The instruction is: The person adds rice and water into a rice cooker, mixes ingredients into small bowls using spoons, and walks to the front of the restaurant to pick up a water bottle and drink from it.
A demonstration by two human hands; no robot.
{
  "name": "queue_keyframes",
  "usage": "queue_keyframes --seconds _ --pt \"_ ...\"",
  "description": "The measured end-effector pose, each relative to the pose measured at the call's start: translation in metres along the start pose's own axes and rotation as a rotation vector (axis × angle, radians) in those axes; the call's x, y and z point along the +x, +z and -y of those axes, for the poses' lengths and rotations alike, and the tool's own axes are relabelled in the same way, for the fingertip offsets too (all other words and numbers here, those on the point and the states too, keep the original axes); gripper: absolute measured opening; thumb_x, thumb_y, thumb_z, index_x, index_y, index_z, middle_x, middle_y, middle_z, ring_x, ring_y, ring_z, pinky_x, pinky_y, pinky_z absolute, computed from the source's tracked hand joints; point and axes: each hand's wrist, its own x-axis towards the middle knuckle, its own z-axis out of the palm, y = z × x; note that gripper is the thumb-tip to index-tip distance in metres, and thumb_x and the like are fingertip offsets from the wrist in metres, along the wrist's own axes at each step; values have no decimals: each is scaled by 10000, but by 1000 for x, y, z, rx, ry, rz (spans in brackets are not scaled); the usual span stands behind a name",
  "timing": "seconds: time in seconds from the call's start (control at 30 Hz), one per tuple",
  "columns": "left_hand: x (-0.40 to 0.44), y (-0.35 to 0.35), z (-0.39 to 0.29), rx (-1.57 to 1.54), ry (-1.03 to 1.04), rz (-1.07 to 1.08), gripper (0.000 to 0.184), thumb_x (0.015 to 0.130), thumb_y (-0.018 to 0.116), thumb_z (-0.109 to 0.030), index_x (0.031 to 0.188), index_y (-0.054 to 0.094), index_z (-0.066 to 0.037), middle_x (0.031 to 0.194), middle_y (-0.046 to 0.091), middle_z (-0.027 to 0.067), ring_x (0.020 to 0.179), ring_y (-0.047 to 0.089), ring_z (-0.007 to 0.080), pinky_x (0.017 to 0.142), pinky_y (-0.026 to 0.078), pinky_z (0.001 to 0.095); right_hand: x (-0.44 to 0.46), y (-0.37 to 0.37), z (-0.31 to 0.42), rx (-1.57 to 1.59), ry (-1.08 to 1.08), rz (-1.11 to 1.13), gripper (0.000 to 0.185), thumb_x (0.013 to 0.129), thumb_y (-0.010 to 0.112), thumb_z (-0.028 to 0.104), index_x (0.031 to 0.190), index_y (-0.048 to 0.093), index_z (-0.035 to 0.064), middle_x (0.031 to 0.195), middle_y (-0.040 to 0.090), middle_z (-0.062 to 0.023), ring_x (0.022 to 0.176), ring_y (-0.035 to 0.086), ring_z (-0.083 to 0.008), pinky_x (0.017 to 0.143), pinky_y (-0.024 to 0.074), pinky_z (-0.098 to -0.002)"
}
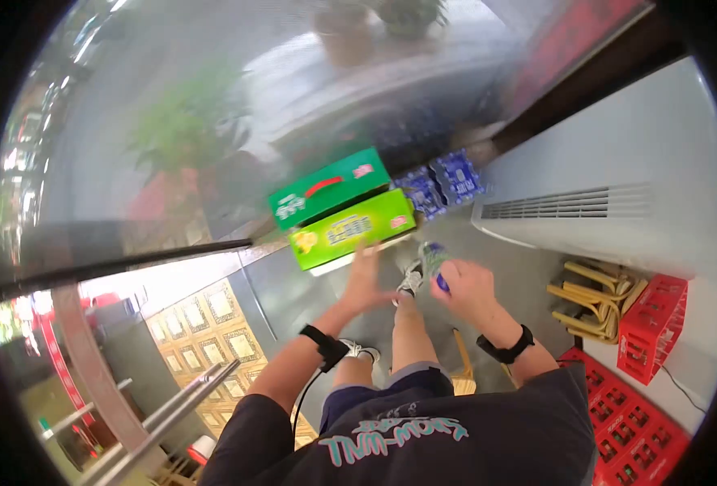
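Observation:
My right hand (468,287) is closed around a greenish, partly clear bottle (434,257) with a blue part near my fingers; blur hides its exact kind. My left hand (362,279) has its fingers spread and holds nothing. It is over the near edge of a light green carton (350,231) with yellow fruit printed on it; whether it touches the carton, I cannot tell. Behind that carton stands a dark green carton (330,188) with a red handle. Blue printed packs (443,185) lie to the right of both cartons.
A large glass pane (212,105) spans the far side, with blurred plants beyond. To the right are a white air conditioner (609,186), stacked wooden stools (593,296) and red bottle crates (638,425). A metal door handle (172,417) is at lower left.

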Motion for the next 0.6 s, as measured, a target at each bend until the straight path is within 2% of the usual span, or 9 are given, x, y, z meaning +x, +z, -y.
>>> queue_keyframes --seconds 0.03,0.13,0.17,0.27,0.33,0.4,0.5,0.6 --pt "-18 -15 -26 -4 132 -57 1079 532 779 -435 1348 214 -11 1387 197 237 1292 172 380 1050 162 436 -1 -14 36 42 -74 -32 187 695 635 195 689 496 70 604 511 -94 517 518 -270 453 403 -357" --pt "-95 -84 -82 -281 281 -135 916 529 784 -373 1273 361 -47 1251 420 205 1169 391 361 979 314 405 -21 -55 147 251 -93 -6 195 708 620 233 697 501 80 607 519 -89 536 530 -265 458 413 -365" --pt "-133 -120 -102 -169 164 -101 759 532 780 -302 1179 450 -81 1051 555 151 971 535 334 843 432 378 -27 -66 180 354 -61 -6 203 724 594 250 687 500 74 591 508 -98 535 523 -272 474 402 -370" --pt "-237 -182 -119 151 82 -354 677 547 761 -286 1132 481 -93 969 579 118 883 566 308 760 461 366 -34 -69 259 108 -277 -62 193 732 584 251 699 519 72 569 497 -94 526 508 -287 486 392 -375" --pt "-307 -216 -132 238 -162 -400 700 520 772 -318 1127 496 -103 1023 584 126 906 575 307 768 466 360 -34 -56 317 164 -427 -112 85 688 533 158 689 534 72 545 484 -85 510 480 -287 481 352 -377" --pt "-374 -237 -145 122 -138 -607 657 553 740 -367 1103 502 -98 944 605 145 833 597 314 717 476 379 -27 -47 383 329 -657 -110 53 652 481 77 644 530 60 555 487 -100 508 452 -286 482 332 -377" --pt "-458 -269 -162 -117 -257 -572 657 544 733 -398 1088 502 -112 817 628 140 758 608 333 683 480 380 -25 -51 479 447 -1099 23 25 556 497 98 578 510 98 501 448 -56 434 378 -245 463 293 -349" --pt "-526 -303 -175 -118 -267 -600 657 538 738 -389 1087 502 -116 821 629 143 769 605 332 676 478 381 -30 -59 559 583 -1435 138 30 522 490 102 519 460 97 477 400 -41 422 311 -225 456 270 -339"
